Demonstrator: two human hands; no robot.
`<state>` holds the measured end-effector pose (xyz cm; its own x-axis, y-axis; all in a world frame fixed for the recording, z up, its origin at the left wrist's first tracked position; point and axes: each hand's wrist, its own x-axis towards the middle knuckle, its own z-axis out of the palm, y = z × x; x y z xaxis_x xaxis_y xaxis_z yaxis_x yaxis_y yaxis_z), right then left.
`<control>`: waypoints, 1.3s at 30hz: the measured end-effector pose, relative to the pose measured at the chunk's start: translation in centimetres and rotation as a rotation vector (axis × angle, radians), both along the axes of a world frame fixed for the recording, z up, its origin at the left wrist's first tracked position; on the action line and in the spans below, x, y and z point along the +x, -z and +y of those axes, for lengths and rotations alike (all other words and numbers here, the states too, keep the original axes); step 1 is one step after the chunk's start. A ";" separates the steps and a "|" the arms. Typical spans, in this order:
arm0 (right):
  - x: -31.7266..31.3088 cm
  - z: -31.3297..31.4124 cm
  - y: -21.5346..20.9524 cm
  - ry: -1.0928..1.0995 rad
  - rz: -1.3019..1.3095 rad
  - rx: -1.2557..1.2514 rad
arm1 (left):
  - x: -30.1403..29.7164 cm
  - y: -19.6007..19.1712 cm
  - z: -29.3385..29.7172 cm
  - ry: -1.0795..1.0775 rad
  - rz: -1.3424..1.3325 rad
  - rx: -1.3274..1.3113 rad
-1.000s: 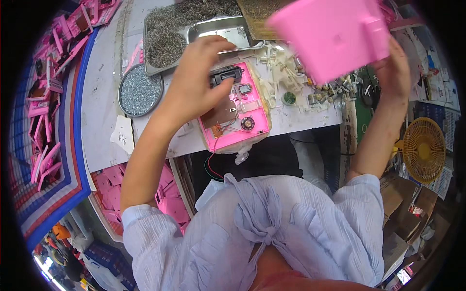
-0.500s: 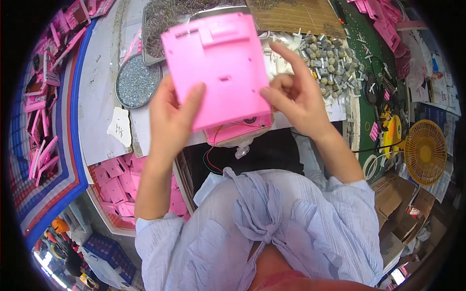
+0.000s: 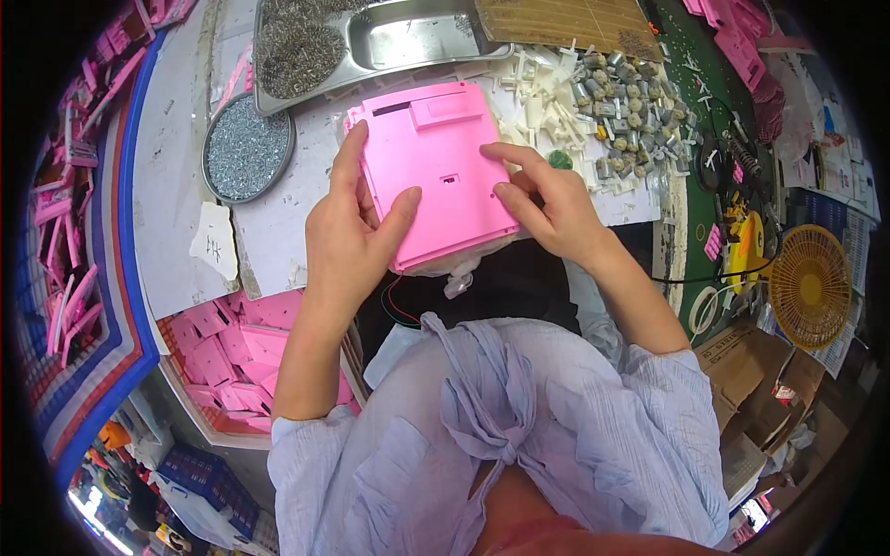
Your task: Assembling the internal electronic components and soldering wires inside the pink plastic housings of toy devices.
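Observation:
In front of me a pink plastic cover (image 3: 436, 208) lies over a matching pink base, most of which it hides. It has a slot, a raised block near its far edge and a small hole in the middle. My left hand (image 3: 348, 218) grips its left side, thumb on top and fingers along the edge. At the right side, my right hand (image 3: 552, 204) has thumb and bent fingers pressed on the cover's edge. A clear plastic wrapping (image 3: 459, 278) shows under the near edge, and thin red and green wires (image 3: 397, 310) hang at its lower left.
A round dish of small screws (image 3: 248, 148) stands left of the cover. Behind is a metal tray (image 3: 417, 42) with small metal parts. White plastic pieces (image 3: 547, 102) and small grey motors (image 3: 630, 111) lie at right. A box of pink panels (image 3: 227, 357) sits lower left; a yellow fan (image 3: 811, 287) stands right.
The pink cover has come down from above onto the pink base, now hiding it almost wholly. My right hand has moved in from beside the cover to its right edge.

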<state>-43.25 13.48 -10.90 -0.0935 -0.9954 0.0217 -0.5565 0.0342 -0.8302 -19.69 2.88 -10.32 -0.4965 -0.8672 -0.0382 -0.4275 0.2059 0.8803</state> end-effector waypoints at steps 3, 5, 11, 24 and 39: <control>-0.5 -0.6 0.3 -0.107 0.124 -0.133 | 0.5 -0.6 0.7 -0.014 -0.049 -0.039; -0.6 -0.6 -0.2 -0.115 0.058 -0.022 | 0.9 -0.5 1.0 -0.026 -0.096 -0.058; -0.5 -1.0 -0.1 -0.204 0.213 -0.124 | 1.7 0.4 1.6 -0.032 -0.095 -0.090; -2.5 -2.6 -2.5 -0.479 0.377 0.154 | 4.2 1.4 3.5 0.012 0.219 0.291; -0.3 -3.7 -5.9 -0.633 0.900 0.153 | 8.1 1.1 -1.8 0.237 -0.002 0.176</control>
